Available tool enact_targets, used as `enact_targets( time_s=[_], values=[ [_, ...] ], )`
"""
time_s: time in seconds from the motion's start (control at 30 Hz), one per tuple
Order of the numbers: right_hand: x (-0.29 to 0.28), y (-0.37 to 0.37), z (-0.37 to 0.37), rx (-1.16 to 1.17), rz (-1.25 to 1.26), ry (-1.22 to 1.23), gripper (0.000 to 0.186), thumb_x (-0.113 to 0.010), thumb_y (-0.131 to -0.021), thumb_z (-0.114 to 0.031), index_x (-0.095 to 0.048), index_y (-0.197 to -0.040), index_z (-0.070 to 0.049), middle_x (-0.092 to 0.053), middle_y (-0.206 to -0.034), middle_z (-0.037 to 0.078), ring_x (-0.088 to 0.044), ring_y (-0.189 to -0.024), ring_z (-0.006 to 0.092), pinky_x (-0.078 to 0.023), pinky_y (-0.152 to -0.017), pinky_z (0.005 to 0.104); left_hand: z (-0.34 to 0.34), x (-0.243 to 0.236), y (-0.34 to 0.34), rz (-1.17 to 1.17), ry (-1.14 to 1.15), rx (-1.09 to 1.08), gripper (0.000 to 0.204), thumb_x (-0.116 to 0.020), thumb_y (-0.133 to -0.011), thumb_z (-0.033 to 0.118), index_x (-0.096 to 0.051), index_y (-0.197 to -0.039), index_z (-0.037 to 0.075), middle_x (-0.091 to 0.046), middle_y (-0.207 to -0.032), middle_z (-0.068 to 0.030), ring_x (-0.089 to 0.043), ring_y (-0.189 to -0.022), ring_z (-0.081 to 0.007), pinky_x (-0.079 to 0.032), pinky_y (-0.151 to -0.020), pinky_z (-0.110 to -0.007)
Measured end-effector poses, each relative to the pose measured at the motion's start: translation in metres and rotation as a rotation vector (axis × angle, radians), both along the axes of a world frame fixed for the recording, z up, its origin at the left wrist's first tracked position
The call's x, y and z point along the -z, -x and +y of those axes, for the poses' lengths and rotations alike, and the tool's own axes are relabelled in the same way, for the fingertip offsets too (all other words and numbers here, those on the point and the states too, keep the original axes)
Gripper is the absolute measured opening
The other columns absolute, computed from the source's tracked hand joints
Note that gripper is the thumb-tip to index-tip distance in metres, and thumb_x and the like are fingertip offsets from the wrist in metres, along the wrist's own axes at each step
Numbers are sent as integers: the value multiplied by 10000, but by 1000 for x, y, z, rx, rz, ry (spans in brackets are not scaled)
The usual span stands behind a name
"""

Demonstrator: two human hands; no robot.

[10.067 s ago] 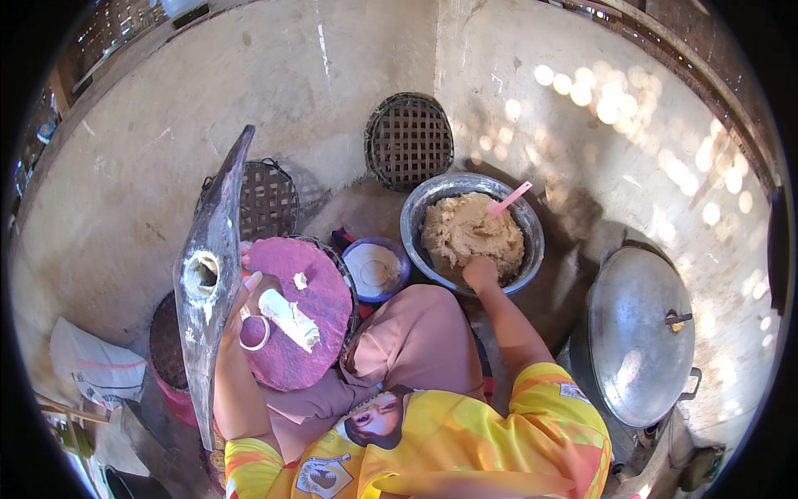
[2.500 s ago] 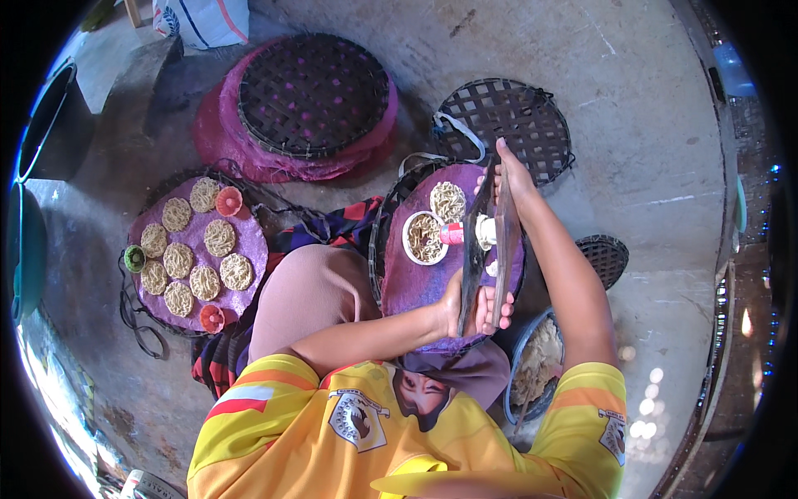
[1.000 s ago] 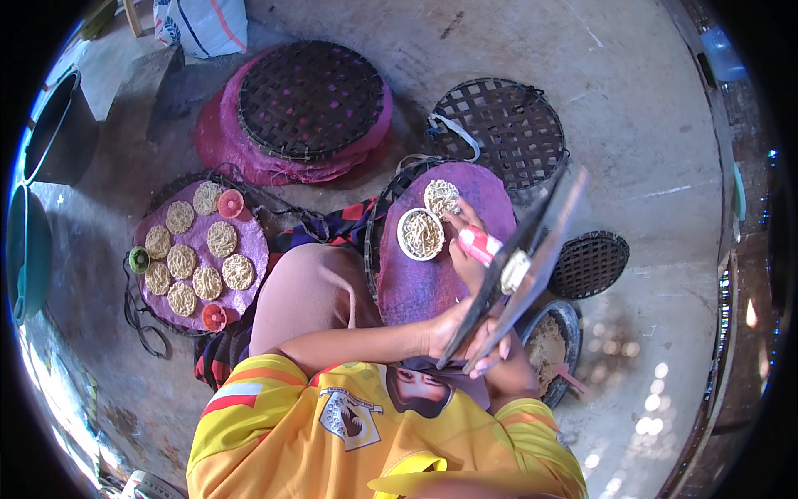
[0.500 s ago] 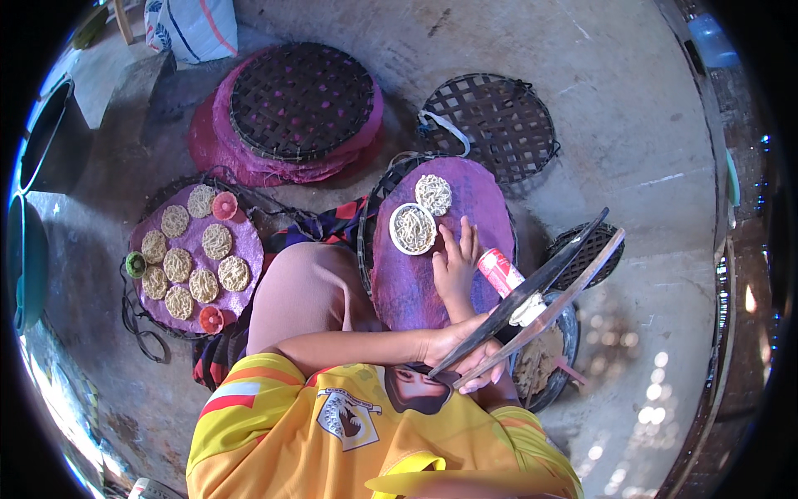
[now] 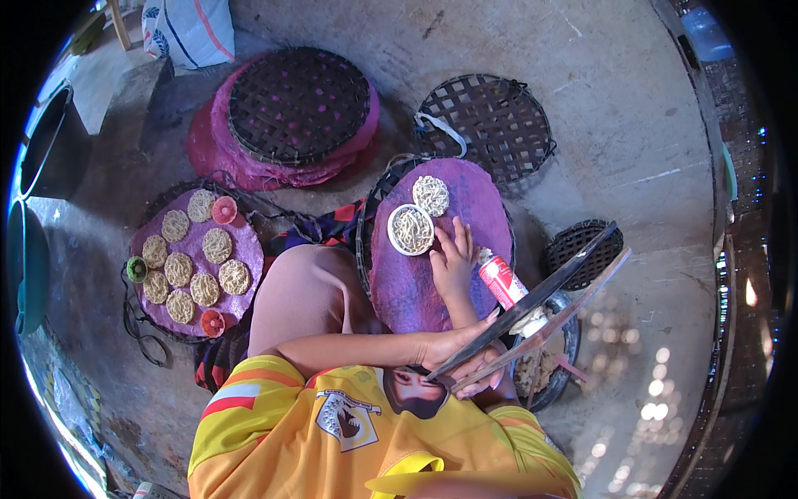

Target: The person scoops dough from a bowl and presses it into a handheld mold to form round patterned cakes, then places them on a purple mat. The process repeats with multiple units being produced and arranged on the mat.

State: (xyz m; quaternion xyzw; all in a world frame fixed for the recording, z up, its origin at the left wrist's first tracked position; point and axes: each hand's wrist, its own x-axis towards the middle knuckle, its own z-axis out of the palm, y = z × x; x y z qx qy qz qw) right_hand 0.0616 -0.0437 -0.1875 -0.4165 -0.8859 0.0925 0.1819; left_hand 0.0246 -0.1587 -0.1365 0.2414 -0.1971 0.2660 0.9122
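Observation:
My left hand (image 5: pixel 465 353) is closed round the lower ends of a long wooden press (image 5: pixel 536 303), two dark boards slanting to the upper right, with a red-and-white cylinder (image 5: pixel 504 281) and pale dough at its middle. My right hand (image 5: pixel 453 266) is open, fingers spread, reaching from beneath the left arm over a purple round mat (image 5: pixel 403 295) on a woven tray. Its fingertips are beside a white ring (image 5: pixel 411 229) full of thin pale strands, perhaps touching its rim. A round disc of strands (image 5: pixel 431 195) lies just above the ring.
A tray (image 5: pixel 166 224) at left holds several strand discs with red and green moulds. Stacked trays (image 5: pixel 295 100), loose woven trays (image 5: pixel 482 125), a white sack (image 5: pixel 187 29) and dark buckets (image 5: pixel 54 145) surround me. A basin of dough (image 5: pixel 544 382) is partly hidden under the press.
My right hand left the press and moved onto the mat, fingers spreading. The press, held in my left hand, has tilted rightward. Ten seconds ago my right hand was in the dough.

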Motion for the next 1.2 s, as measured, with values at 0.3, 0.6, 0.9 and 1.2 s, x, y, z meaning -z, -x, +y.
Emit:
enact_targets(
  time_s=[0.3, 0.6, 0.9, 1.2],
  values=[
    [-19, 2, -16, -142, 149, 25, 291, -602, -711, -76, -663, -992, -122, -389, -1383, 100, -294, -1300, 329, -193, -1076, 418, 1, 4, -3, -51, -2, 78, 944, -142, -769, 799, -577, -950, -19, -569, -644, -121, -575, -540, -203, -479, -500, -296],
    [-26, 7, -25, -167, -13, -99, 331, -640, -753, -252, -647, -1077, -183, -349, -1414, 91, -264, -1314, 348, -152, -1038, 570, -1, -2, 3, -43, 55, 42, 925, -158, -784, 786, -567, -985, -20, -568, -658, -114, -565, -566, -193, -471, -512, -282],
    [-16, 35, -14, -16, -101, -68, 1075, -759, -591, -507, -220, -1400, -49, -502, -1175, 207, -486, -1051, 391, -360, -886, 489, -1, -6, 2, -105, -7, -13, 944, -164, -757, 809, -502, -1138, 14, -492, -592, -65, -492, -499, -148, -406, -460, -253],
    [-31, -7, -27, 0, 651, 555, 1049, -749, -713, -175, -1, -1440, -65, -485, -1179, 111, -506, -1036, 217, -378, -943, 363, -10, -10, -2, -119, 2, -49, 897, -223, -782, 784, -502, -1121, 3, -489, -594, -67, -475, -500, -146, -395, -477, -242]
  ],
)
